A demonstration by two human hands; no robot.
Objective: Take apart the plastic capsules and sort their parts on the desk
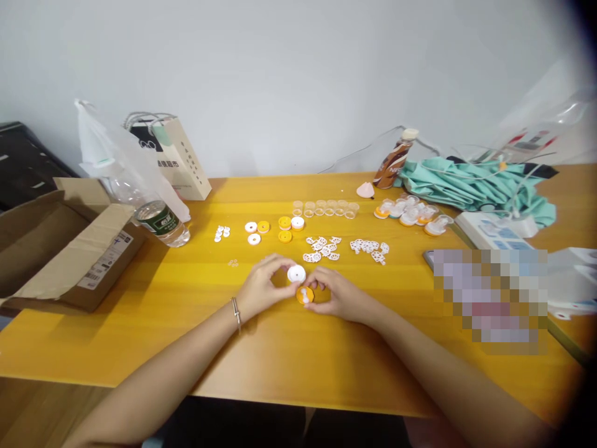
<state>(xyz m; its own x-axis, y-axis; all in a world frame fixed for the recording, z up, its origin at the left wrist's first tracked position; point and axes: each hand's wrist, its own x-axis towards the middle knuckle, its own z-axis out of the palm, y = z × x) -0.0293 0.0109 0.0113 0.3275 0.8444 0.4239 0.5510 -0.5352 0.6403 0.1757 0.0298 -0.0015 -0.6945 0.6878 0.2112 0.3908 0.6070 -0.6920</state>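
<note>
My left hand (270, 280) pinches a white round cap-like disc (296, 274) with a small hole in its middle. Just below it, an orange round piece (305, 295) with a white insert is gripped between the thumb and fingers of my right hand (333, 292). The two round pieces are close together, and I cannot tell whether they touch. Beyond my hands lie white openwork pieces (321, 249), with another group of white openwork pieces (370, 247) to their right. Several orange and white discs (285, 236) sit farther back, near a row of transparent cups (326, 208).
An open cardboard box (102, 261) and a tilted water bottle (161, 223) stand at left, before a paper bag (180, 158). On the right are domed transparent pieces (410, 211), a brown bottle (395, 160), turquoise fabric (466, 183) and a white box (494, 233). Small white pieces (222, 233) lie left of centre.
</note>
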